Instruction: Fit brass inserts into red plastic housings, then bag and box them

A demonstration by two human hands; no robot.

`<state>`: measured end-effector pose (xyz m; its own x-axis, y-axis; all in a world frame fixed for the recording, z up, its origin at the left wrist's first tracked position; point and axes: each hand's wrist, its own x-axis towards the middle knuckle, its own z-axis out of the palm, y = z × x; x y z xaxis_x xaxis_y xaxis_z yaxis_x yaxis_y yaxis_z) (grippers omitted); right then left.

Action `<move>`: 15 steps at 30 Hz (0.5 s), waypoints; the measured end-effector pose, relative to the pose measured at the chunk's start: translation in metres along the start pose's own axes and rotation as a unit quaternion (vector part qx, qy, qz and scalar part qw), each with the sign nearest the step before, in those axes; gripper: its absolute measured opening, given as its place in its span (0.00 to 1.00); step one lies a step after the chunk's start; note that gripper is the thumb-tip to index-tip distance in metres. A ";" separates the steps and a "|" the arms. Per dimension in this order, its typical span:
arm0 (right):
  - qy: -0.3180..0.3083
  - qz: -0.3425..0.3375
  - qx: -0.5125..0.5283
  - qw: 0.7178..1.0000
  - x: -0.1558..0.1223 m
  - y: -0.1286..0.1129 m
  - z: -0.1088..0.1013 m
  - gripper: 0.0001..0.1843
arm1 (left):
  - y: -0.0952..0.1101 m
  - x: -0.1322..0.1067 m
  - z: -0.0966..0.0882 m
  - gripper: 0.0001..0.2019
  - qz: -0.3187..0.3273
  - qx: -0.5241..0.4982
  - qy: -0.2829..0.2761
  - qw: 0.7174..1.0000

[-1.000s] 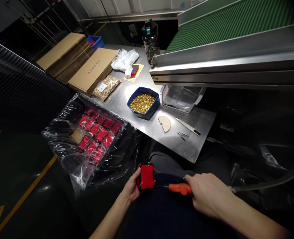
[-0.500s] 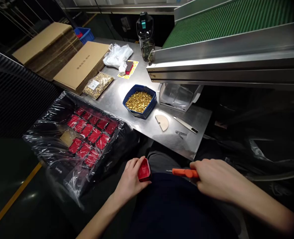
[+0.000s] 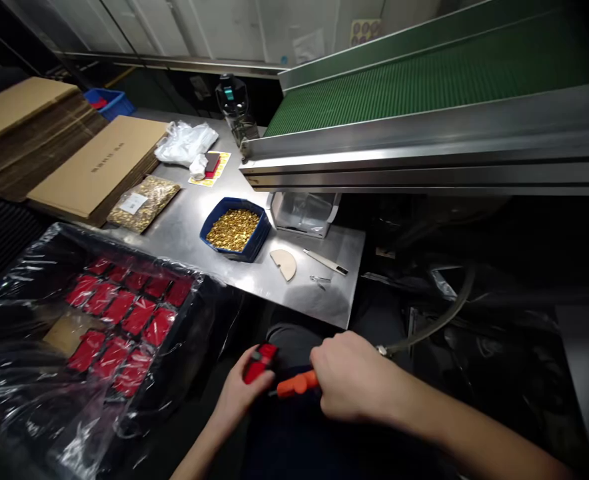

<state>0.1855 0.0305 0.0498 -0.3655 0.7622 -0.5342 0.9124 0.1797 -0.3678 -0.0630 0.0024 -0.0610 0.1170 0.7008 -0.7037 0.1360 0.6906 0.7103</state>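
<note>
My left hand [image 3: 239,390] is closed around a small red box [image 3: 260,363] with dark parts, held above my lap; it is slightly blurred. In my right hand [image 3: 357,380] is an orange air blow gun [image 3: 297,385], gripped in the fist. Its thin nozzle points left, close to the left thumb and just below the box. A clear hose [image 3: 439,327] runs from behind the right hand. Left of my hands stands a crate lined with clear plastic [image 3: 172,373], with several red pieces [image 3: 119,307] lying in rows inside.
On the metal table [image 3: 304,300] are a blue bin of gold-coloured small parts [image 3: 234,230], a half-round pale piece [image 3: 283,264], a white-handled tool [image 3: 326,261] and nail clippers [image 3: 319,280]. A green conveyor [image 3: 374,100] rises at the right. Cardboard sheets [image 3: 97,167] lie stacked at the left.
The blow gun has come left, its nozzle now close to the box. The box has turned in my left hand. The camera view has shifted right and tilted up.
</note>
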 end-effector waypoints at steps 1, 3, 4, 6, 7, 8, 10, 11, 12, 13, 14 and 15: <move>-0.010 0.008 -0.014 1.000 -0.007 -0.001 0.003 0.03 | 0.001 0.001 0.001 0.32 -0.053 -0.079 -0.005 0.995; -0.025 0.023 -0.020 0.999 -0.020 -0.002 0.012 0.07 | 0.000 0.003 0.005 0.32 -0.149 -0.239 -0.036 0.959; -0.038 0.035 -0.019 0.998 -0.026 -0.001 0.017 0.10 | -0.001 0.003 0.008 0.33 -0.186 -0.314 -0.051 0.929; -0.058 0.073 -0.015 0.996 -0.038 0.005 0.024 0.18 | -0.006 0.002 0.012 0.35 -0.220 -0.380 -0.060 0.896; -0.061 0.098 -0.014 0.993 -0.043 0.010 0.027 0.20 | -0.009 0.002 0.013 0.36 -0.222 -0.374 -0.053 0.899; -0.062 0.115 -0.006 0.991 -0.049 0.015 0.028 0.21 | -0.012 0.001 0.013 0.37 -0.225 -0.355 -0.050 0.906; -0.079 0.116 0.026 0.990 -0.060 0.027 0.028 0.15 | -0.015 0.001 0.009 0.37 -0.223 -0.306 -0.087 0.922; -0.094 0.111 0.042 0.988 -0.065 0.033 0.028 0.12 | -0.015 0.001 0.005 0.36 -0.219 -0.285 -0.129 0.924; -0.103 0.113 0.053 0.987 -0.071 0.040 0.029 0.11 | -0.013 0.002 0.002 0.36 -0.217 -0.272 -0.182 0.920; -0.101 0.123 0.056 0.986 -0.076 0.047 0.031 0.12 | -0.009 0.003 -0.002 0.36 -0.218 -0.267 -0.238 0.908; -0.086 0.138 0.054 0.985 -0.081 0.057 0.035 0.13 | -0.005 0.004 -0.004 0.38 -0.221 -0.267 -0.287 0.893; -0.063 0.150 0.053 0.985 -0.086 0.068 0.040 0.14 | 0.000 0.006 -0.006 0.40 -0.223 -0.272 -0.323 0.879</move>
<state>0.2717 -0.0476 0.0404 -0.1090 0.6871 -0.7184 0.9608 -0.1125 -0.2534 -0.0681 0.0072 -0.0654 0.7289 0.2133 -0.6505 -0.1606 0.9770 0.1405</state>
